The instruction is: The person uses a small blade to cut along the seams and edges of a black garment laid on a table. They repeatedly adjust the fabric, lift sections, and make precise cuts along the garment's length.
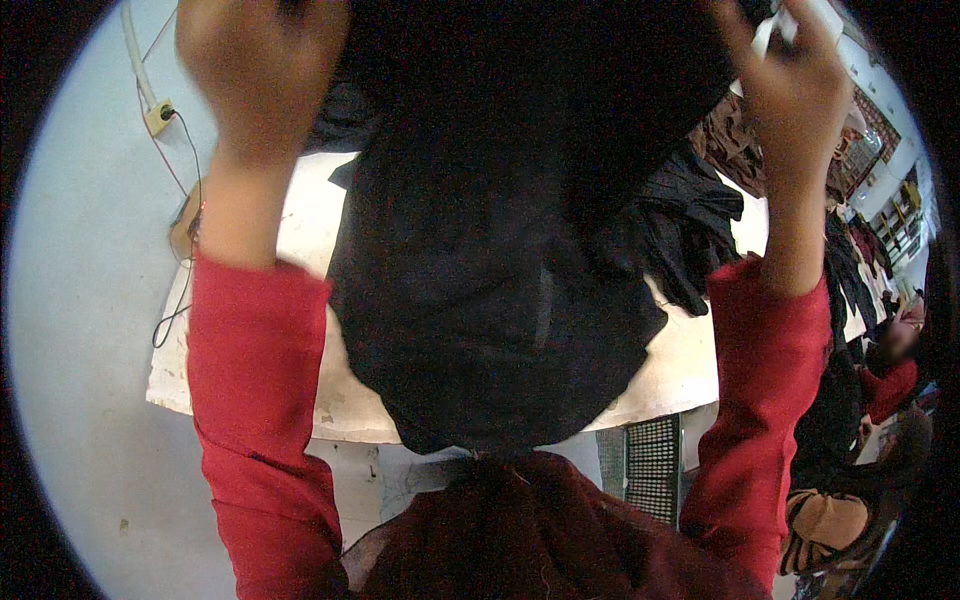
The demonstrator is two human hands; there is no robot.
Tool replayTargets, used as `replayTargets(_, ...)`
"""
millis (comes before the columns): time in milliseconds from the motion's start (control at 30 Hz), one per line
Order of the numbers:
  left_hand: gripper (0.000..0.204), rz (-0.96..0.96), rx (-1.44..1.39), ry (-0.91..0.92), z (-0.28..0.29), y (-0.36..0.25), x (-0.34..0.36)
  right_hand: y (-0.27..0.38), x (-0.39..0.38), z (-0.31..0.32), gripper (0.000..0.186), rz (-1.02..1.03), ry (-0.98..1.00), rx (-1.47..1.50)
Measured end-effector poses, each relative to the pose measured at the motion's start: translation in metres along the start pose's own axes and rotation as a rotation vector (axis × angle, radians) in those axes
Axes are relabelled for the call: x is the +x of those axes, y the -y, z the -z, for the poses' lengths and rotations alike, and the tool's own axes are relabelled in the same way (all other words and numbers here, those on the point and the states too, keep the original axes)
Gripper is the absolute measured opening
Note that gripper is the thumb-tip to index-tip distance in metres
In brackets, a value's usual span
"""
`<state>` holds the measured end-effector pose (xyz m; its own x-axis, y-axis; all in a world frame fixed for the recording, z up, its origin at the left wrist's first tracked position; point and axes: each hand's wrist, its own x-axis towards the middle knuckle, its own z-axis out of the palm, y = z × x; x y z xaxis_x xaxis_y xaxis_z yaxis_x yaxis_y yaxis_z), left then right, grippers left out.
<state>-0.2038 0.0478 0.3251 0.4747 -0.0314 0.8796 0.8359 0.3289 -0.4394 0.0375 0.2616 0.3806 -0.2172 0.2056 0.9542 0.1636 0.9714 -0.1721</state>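
A large black garment (pixel 480 250) hangs spread between my raised hands and fills the middle of the head view. Its lower edge droops over the front of a pale table. My left hand (pixel 262 75), blurred at the upper left, is closed on the cloth's left side. At the upper right my right hand (pixel 798 95) grips the other side, with a white scrap (pixel 822 22) showing by its fingers. The top frame edge cuts off part of both hands and the upper cloth. Red sleeves cover both forearms.
Under the garment is the pale tabletop (pixel 665 385), with more black cloth (pixel 685 225) and brown cloth (pixel 728 140) lying on its right side. A socket (pixel 160 117) with a cord is on the left wall. A dark crate (pixel 652 465) stands below. Another person (pixel 890 385) sits far right.
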Motion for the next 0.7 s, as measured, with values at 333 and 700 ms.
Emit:
replayTargets(333, 0.062, 0.74, -0.699, 0.922, 0.098, -0.168, -0.132, 0.015, -0.278, -0.045, 0.024, -0.252, 0.686, 0.65)
replayTargets(700, 0.018, 1.073, -0.78, 0.831, 0.095, -0.218, -0.155, 0.002, -0.25, -0.03, 0.042, -0.449, 0.684, 0.962)
